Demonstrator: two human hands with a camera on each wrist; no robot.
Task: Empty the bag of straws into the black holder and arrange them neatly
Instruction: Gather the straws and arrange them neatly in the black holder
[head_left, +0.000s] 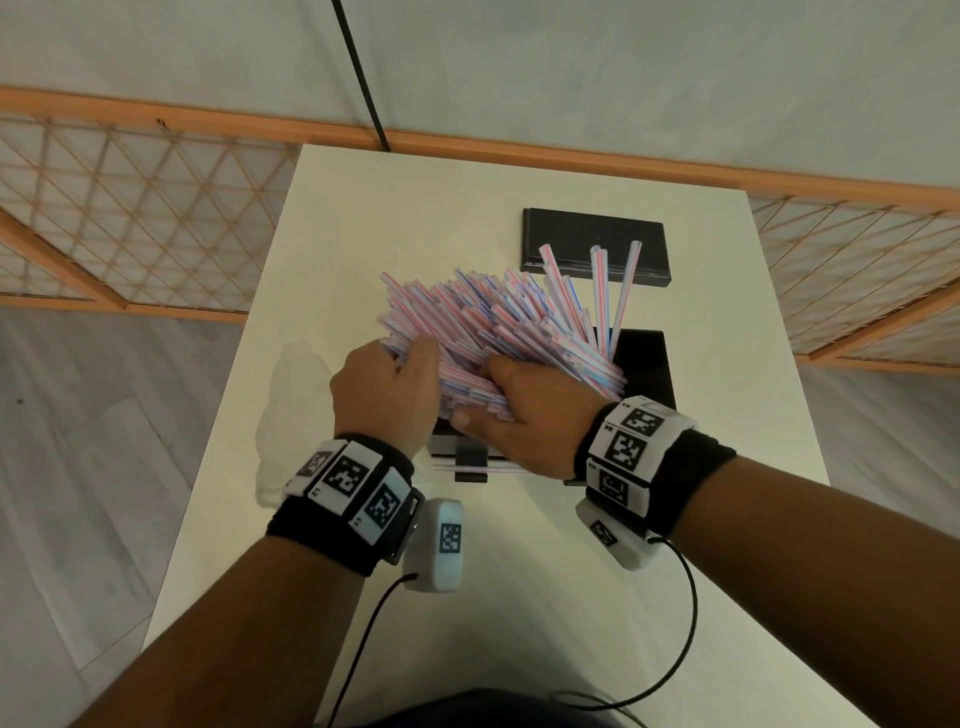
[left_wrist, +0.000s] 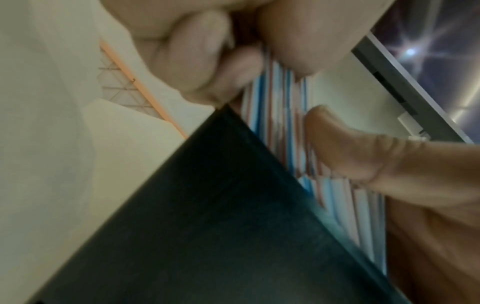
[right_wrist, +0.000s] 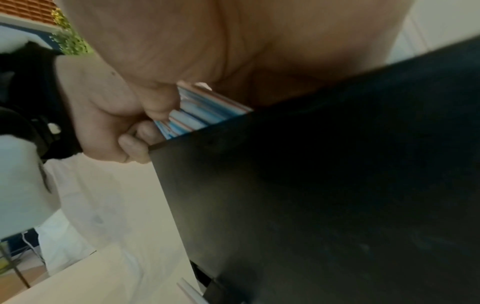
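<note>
Straws (head_left: 483, 322) bundle fanned above black holder (head_left: 644, 364); left hand (head_left: 387, 384) and right hand (head_left: 514, 415) fingers curled, gripping its lower end

two hands (head_left: 384, 387), one holder (head_left: 647, 364), one lid (head_left: 595, 244)

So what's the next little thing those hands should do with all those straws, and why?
Probably ease the fanned straws rightward and down into the black holder: both the left hand and right hand grip the bundle, and it leans left, out over the rim.
</note>
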